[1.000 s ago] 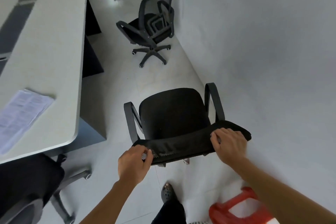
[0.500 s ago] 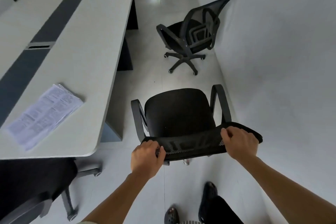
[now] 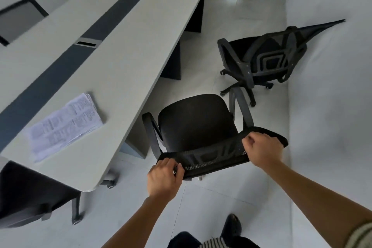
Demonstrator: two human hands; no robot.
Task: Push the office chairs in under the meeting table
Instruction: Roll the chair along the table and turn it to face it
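Both hands grip the top rail of the chair's backrest: our left hand (image 3: 164, 179) is clamped on its left end, our right hand (image 3: 262, 150) on its right. The office chair (image 3: 196, 125) stands on the floor just beside the long edge of the meeting table (image 3: 120, 62), its left armrest near that edge, the seat not yet under it. Compared with a second ago, the chair has swung toward the table. We judge the push nearly lined up. A second chair (image 3: 261, 62) waits against the wall; papers (image 3: 64, 125) lie near the tabletop's near corner.
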